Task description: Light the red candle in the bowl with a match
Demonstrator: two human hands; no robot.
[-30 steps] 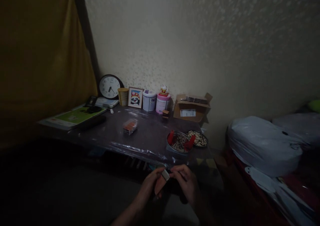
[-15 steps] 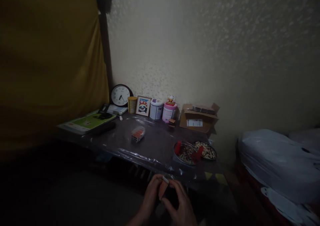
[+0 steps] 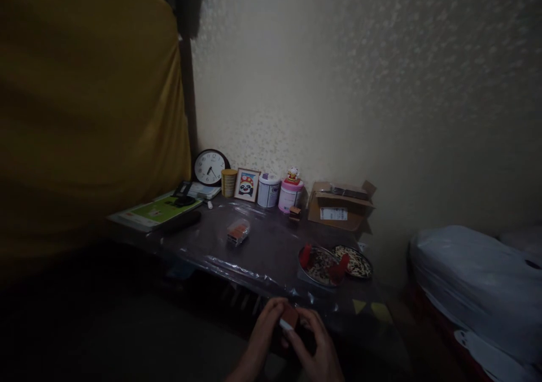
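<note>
Low in the head view, just in front of the table edge, both hands hold a small reddish-brown matchbox point(image 3: 290, 316) with a white end. My left hand point(image 3: 266, 326) is closed on its left side, fingers curled over the top. My right hand point(image 3: 317, 342) grips it from the right, with the thumb near the white end. A pack of similar small boxes point(image 3: 238, 232) in clear plastic lies on the table beyond. More small boxes point(image 3: 295, 213) sit by a pink-lidded tub point(image 3: 290, 196).
On the table point(image 3: 262, 252) stand a clock point(image 3: 210, 167), a yellow tin point(image 3: 229, 183), a picture frame point(image 3: 247, 185), a white tub point(image 3: 268, 191) and a cardboard box point(image 3: 339, 207). Two round dishes point(image 3: 319, 266) with red pieces are at right. A covered bundle point(image 3: 470, 275) lies further right.
The matchbox has been turned in my hands: its white end was at the top and now faces down toward my right thumb. The whole view has shifted slightly.
</note>
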